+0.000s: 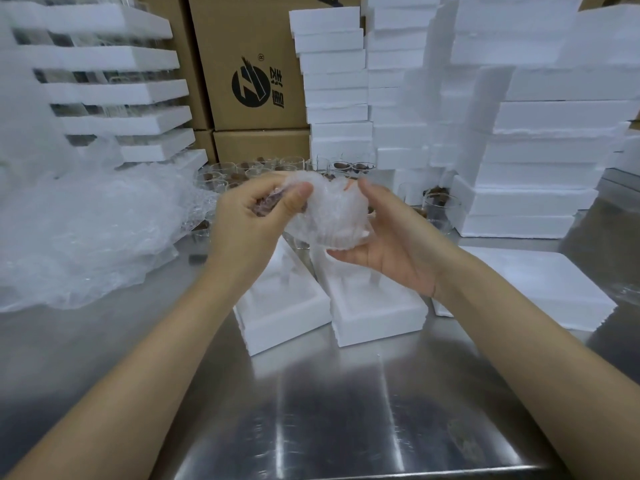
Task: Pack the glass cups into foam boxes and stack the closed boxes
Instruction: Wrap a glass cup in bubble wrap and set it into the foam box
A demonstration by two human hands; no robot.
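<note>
Head view, centre: left hand (256,211) pinches and right hand (391,247) cradles the bubble-wrapped glass cup (323,216), probably light and fragile, best supported underneath.

- table (346,393): brushed metal, glossy, throwing back streaks of light.
- open foam boxes (277,329): white polystyrene, matt, grainy along the edges.
- bubble-wrap bundle (329,216): clear plastic, crinkled, faintly shiny.
- cartons (249,39): brown cardboard, matt.
- glass cups (445,202): clear, glossy glass.

Bubble wrap (325,216) hides its contents, probably a glass cup.
</note>
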